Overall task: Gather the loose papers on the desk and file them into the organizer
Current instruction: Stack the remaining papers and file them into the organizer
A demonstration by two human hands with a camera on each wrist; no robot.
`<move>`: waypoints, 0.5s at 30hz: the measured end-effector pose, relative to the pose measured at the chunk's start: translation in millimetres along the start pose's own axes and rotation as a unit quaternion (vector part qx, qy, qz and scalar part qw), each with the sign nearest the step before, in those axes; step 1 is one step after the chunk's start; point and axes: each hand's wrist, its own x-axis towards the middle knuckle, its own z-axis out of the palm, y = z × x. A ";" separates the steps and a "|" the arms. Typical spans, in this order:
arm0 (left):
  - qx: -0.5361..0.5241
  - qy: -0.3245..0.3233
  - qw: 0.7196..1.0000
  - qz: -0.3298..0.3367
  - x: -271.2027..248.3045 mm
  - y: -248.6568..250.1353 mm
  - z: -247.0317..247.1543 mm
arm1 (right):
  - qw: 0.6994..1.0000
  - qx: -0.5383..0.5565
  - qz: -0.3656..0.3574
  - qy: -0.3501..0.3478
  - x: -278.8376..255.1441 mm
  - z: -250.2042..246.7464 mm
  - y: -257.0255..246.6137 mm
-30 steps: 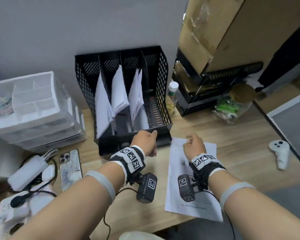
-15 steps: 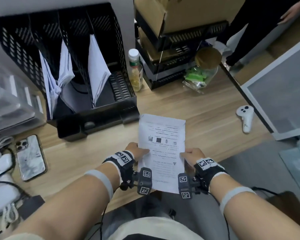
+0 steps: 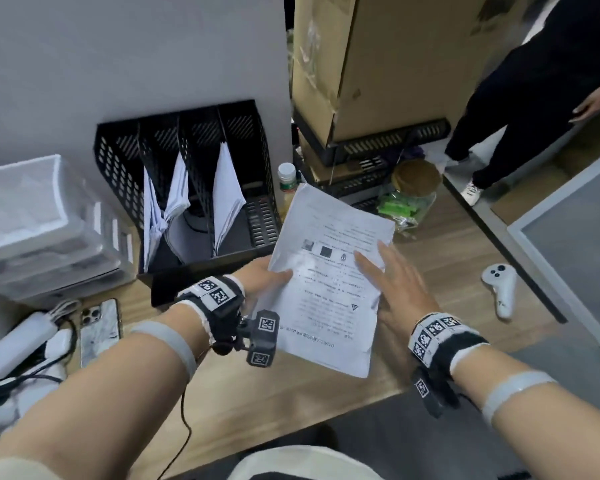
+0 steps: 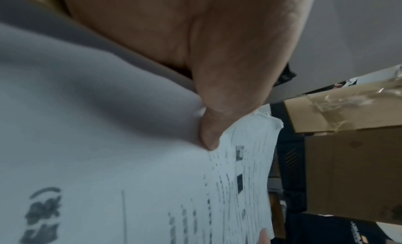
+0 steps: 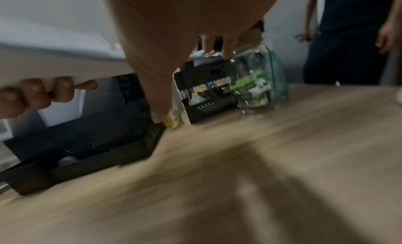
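A printed white sheet (image 3: 329,289) hangs tilted above the wooden desk (image 3: 257,393), just right of the black mesh organizer (image 3: 125,174). My left hand (image 3: 274,273) grips its left edge, the thumb (image 4: 208,137) pressed on the printed face (image 4: 130,170) and the fingers (image 5: 32,96) curled beneath. My right hand (image 3: 388,271) is open, with straight fingers lying over the sheet's right edge. Three of the organizer's slots hold white papers (image 3: 224,202); the rightmost slot shows none. In the right wrist view the organizer (image 5: 87,144) lies low at the left, under the sheet's underside (image 5: 54,58).
A small bottle (image 3: 286,174) and a glass jar (image 3: 413,199) stand right of the organizer, below stacked trays and a cardboard box (image 3: 378,64). A white controller (image 3: 499,289) lies at right, a phone (image 3: 101,327) and cables at left by white plastic drawers (image 3: 42,230). A person (image 3: 534,98) stands at far right.
The sheet has risen from the desk's near edge and moved up toward the organizer. My right hand has let go of its lower corner and now lies flat; the left hand still holds it.
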 end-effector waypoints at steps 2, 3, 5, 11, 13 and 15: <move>0.005 -0.008 1.000 0.008 -19.3 22.1 -0.5 | 0.995 -0.085 -0.046 0.004 15.3 -20.2 -1.9; 0.015 -0.013 1.000 0.016 -23.7 28.6 -0.7 | 0.992 -0.112 -0.064 0.013 22.5 -29.8 -4.3; 0.029 -0.007 0.999 0.041 -33.4 41.3 -3.4 | 0.990 -0.114 -0.084 0.028 35.9 -44.3 -6.3; -0.207 0.074 0.973 0.069 -52.8 58.5 -35.9 | 0.995 0.037 0.063 0.063 43.6 -59.5 -7.8; -0.234 0.090 0.964 0.088 -51.3 53.5 -41.4 | 0.989 0.074 0.109 0.071 46.3 -60.2 -20.9; -0.234 0.119 0.959 0.110 -50.4 50.5 -40.4 | 0.976 0.141 0.148 0.076 53.7 -57.2 -36.5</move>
